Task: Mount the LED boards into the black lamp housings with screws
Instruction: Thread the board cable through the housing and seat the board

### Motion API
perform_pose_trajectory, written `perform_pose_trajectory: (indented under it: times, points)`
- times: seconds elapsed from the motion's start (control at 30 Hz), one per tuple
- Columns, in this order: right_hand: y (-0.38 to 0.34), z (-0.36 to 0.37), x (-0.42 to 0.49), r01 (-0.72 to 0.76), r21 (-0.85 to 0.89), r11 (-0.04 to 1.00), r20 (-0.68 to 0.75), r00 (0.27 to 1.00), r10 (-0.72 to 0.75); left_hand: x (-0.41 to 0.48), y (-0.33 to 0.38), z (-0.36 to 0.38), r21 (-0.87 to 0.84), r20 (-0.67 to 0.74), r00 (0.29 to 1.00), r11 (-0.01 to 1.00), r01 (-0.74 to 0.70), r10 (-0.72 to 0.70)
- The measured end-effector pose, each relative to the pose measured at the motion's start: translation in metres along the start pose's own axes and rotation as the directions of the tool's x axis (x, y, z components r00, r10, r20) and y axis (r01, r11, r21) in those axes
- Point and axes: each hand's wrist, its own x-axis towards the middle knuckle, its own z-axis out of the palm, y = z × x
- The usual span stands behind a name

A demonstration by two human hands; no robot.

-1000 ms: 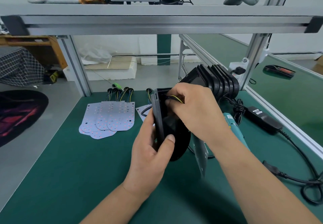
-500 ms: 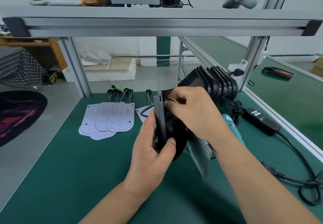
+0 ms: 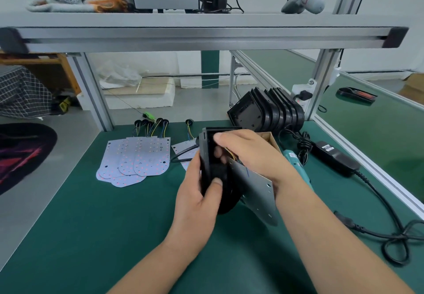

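1. The green bench (image 3: pixel 91 236) takes up most of my view. The work is held above it near the middle, not resting on it.
2. A stack of black housings (image 3: pixel 270 112) leans at the back right, waiting their turn.
3. The spare boards (image 3: pixel 137 160) lie fanned out at the back left with their leads trailing away from me. They have not moved in the last second.
4. The housing (image 3: pixel 210 156) in hand stands on edge with its open side facing right. My left hand (image 3: pixel 197 199) grips it, thumb across the near face and fingers wrapped behind.
5. The LED board (image 3: pixel 254 188) is what has changed. A second ago it hung nearly edge-on below the right wrist. Now it has swung up to show its grey back, with its top edge at the mouth of the housing. I judge the board is about to seat and that no screw is in yet.
6. The right hand (image 3: pixel 250 153) has dropped from the top of the housing to its opening, with the thumb on the rim. Its fingers are curled inside, so the tips are hidden.
7. The teal screwdriver (image 3: pixel 292 159) lies just behind the right wrist, untouched.
8. The wires (image 3: pixel 230 156) show yellow under the right fingers, which appear to pinch them. They need tucking clear before the board goes flat.
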Motion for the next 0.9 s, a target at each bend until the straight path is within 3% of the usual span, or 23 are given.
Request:
perform_pose_trajectory:
  times: [0.07, 0.13, 0.23, 0.3, 0.43, 0.6, 0.7, 0.9]
  points:
    - [0.009, 0.002, -0.003, -0.083, 0.309, 0.947, -0.017, 0.996, 0.093, 0.003, -0.001, -0.002, -0.046, -0.027, 0.999, 0.999, 0.02, -0.021]
    - [0.019, 0.004, -0.004, -0.031, 0.388, 0.921, -0.139, 0.986, 0.092, 0.004, -0.004, -0.004, -0.089, -0.06, 0.995, 0.994, 0.071, -0.076]
    - [0.032, -0.001, -0.016, 0.103, 0.202, 0.974, -0.23, 0.972, -0.055, 0.0, -0.016, -0.006, -0.162, -0.086, 0.979, 0.972, 0.171, -0.186]
    - [0.04, -0.015, -0.032, 0.164, -0.011, 0.986, -0.099, 0.981, -0.164, -0.002, -0.02, -0.008, -0.196, -0.09, 0.969, 0.958, 0.207, -0.228]
    - [0.047, -0.029, -0.05, 0.222, -0.214, 0.951, 0.202, 0.963, -0.179, -0.003, -0.017, -0.007, -0.173, -0.026, 0.974, 0.961, 0.215, -0.223]
    - [0.052, -0.007, -0.041, 0.323, -0.363, 0.874, 0.311, 0.926, -0.213, -0.009, -0.01, -0.005, -0.235, 0.1, 0.962, 0.933, 0.272, -0.255]
    - [0.059, 0.002, -0.033, 0.325, -0.386, 0.863, 0.267, 0.935, -0.233, -0.008, -0.009, -0.005, -0.238, 0.105, 0.945, 0.915, 0.327, -0.31]
    - [0.061, -0.004, -0.021, 0.255, -0.455, 0.853, 0.05, 0.964, -0.261, -0.003, -0.011, -0.006, -0.257, 0.095, 0.933, 0.897, 0.361, -0.348]
